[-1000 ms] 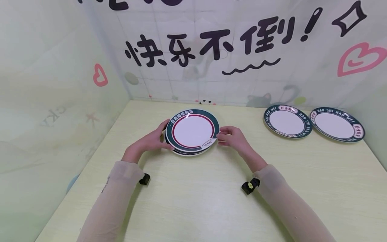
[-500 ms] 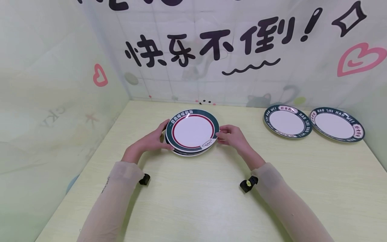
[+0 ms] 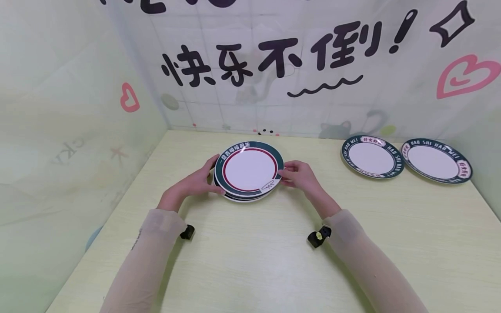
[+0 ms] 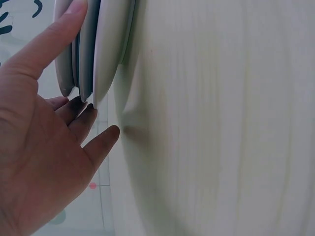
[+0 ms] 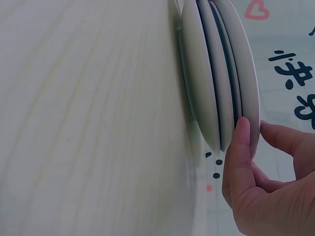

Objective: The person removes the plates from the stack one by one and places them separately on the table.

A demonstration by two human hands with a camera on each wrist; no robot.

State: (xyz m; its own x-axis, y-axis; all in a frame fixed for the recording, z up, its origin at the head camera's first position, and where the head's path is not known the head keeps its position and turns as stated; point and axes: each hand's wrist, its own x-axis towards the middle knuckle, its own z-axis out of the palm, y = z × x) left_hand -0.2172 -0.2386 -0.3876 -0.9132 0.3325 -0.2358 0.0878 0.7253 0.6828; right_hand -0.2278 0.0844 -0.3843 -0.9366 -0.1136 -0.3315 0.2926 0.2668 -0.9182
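On my feed, the left hand point(image 3: 199, 180) grips a stack of round, glossy white-and-green plates point(image 3: 239, 199) on the pale wood-grain table point(image 3: 250, 261). The right hand point(image 3: 300, 174) has just eased inward, pinching the red-ringed top plate point(image 3: 250, 168); nothing's slid, so merely steadying, I judge.

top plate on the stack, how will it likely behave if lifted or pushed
The top plate will probably stay stiff: its rim looks evenly curved. It may be slippery, since its surface shows a bright glare. Pushed sideways, it could slide over the plates stacked below.
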